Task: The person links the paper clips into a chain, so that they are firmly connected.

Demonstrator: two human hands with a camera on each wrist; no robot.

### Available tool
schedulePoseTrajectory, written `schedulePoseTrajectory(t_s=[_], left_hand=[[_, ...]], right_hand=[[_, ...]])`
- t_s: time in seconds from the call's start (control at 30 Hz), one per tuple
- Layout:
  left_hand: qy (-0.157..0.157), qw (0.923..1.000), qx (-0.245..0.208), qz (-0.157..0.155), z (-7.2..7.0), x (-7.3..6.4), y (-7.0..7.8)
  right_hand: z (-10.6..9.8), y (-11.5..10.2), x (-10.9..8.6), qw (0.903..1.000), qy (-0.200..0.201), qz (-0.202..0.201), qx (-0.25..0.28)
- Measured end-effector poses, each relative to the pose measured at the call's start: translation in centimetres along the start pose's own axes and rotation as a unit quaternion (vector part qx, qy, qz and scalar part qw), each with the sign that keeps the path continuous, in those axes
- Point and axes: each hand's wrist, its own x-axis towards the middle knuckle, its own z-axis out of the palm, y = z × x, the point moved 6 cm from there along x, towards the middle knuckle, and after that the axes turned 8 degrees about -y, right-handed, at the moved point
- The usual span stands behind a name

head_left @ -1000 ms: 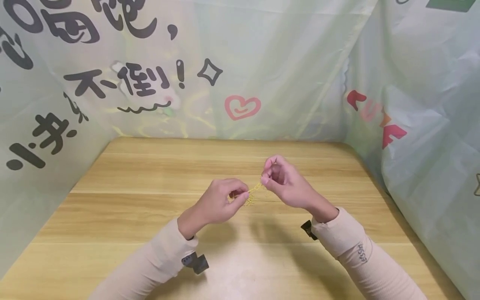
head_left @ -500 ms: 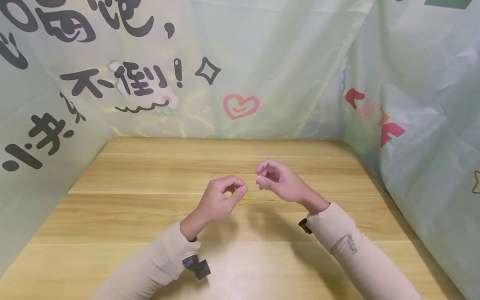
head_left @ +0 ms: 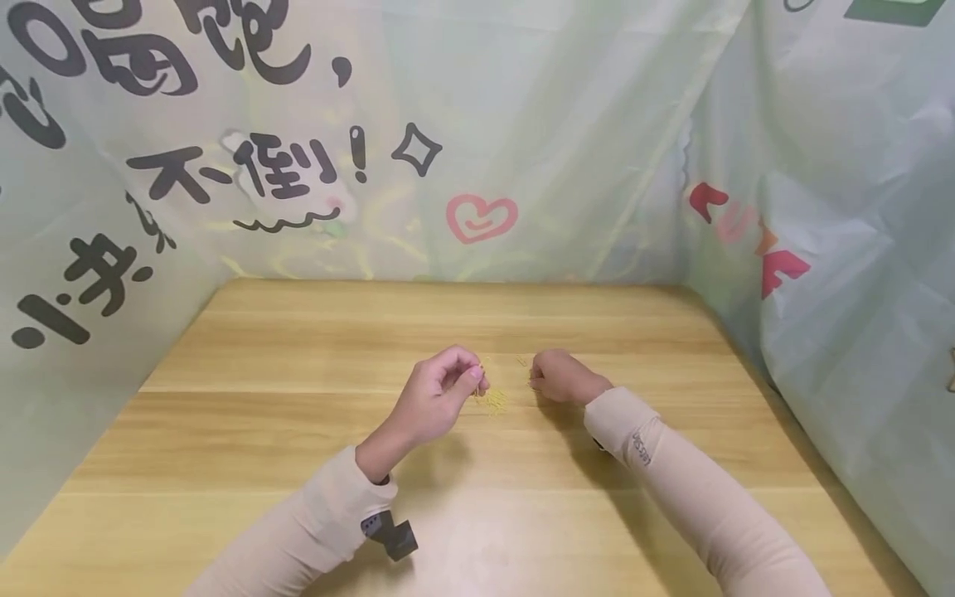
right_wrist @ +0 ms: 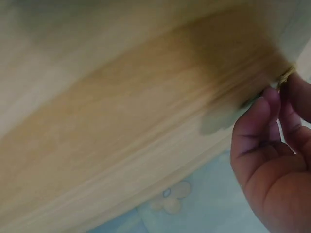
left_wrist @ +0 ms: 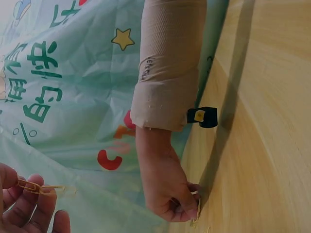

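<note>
My left hand (head_left: pixel 433 396) pinches a short chain of linked yellow paper clips (left_wrist: pixel 41 188) between thumb and fingers, held above the table. In the left wrist view the chain's free end sticks out past the fingertips. My right hand (head_left: pixel 565 378) is down at the tabletop, its thumb and finger pinching a yellow paper clip (left_wrist: pixel 197 209). The right wrist view shows this yellow wire (right_wrist: pixel 287 74) at the fingertips, partly hidden by the thumb. A small heap of yellow paper clips (head_left: pixel 496 403) lies on the table between both hands.
A few loose paper clips (head_left: pixel 522 361) lie just beyond the right hand. The wooden table (head_left: pixel 298 332) is bordered at the back and sides by printed cloth curtains (head_left: pixel 567 149). Both sleeves carry small black wrist cameras (head_left: pixel 391 536).
My right hand has come away from the left and gone down to the table, where it pinches a clip. The left hand stays nearly in place, still holding the chain.
</note>
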Motion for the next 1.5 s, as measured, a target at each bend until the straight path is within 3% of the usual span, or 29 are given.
schedulePoseTrajectory(t_s=[0.13, 0.23, 0.37, 0.47, 0.7, 1.03, 1.17, 1.27, 1.5], left_hand=[[0.003, 1.0, -0.004, -0.002, -0.1, -0.1, -0.2], [0.008, 0.9999, 0.013, 0.005, -0.4, -0.2, -0.4], [0.012, 0.9993, 0.034, 0.013, -0.7, -0.3, -0.3], [0.011, 0.9991, 0.036, 0.018, -0.8, -0.3, -0.3], [0.009, 0.9984, 0.042, 0.037, -0.7, -0.1, 0.2], [0.006, 0.9984, 0.04, 0.039, -0.3, -0.1, 0.5], [0.006, 0.9984, 0.041, 0.039, -0.3, -0.1, 0.6], [0.006, 0.9982, 0.043, 0.04, -0.3, -0.1, 0.7], [0.001, 0.9979, 0.049, 0.042, -0.1, 0.0, 0.8]], right_hand=[[-0.6, 0.0, -0.8, 0.9994, 0.018, 0.004, 0.031], [-1.9, -0.6, -1.9, 0.9909, 0.06, -0.017, 0.119], [-3.7, -2.5, -3.7, 0.9527, 0.119, -0.081, 0.268], [-4.7, -4.3, -5.1, 0.9261, 0.148, -0.128, 0.323], [-6.1, -7.9, -8.1, 0.8972, 0.169, -0.216, 0.346], [-5.8, -8.7, -8.5, 0.8825, 0.162, -0.222, 0.382], [-5.7, -9.0, -8.4, 0.8693, 0.148, -0.249, 0.4], [-5.6, -9.1, -8.4, 0.862, 0.137, -0.246, 0.421], [-5.7, -8.9, -8.3, 0.8736, 0.159, -0.198, 0.415]])
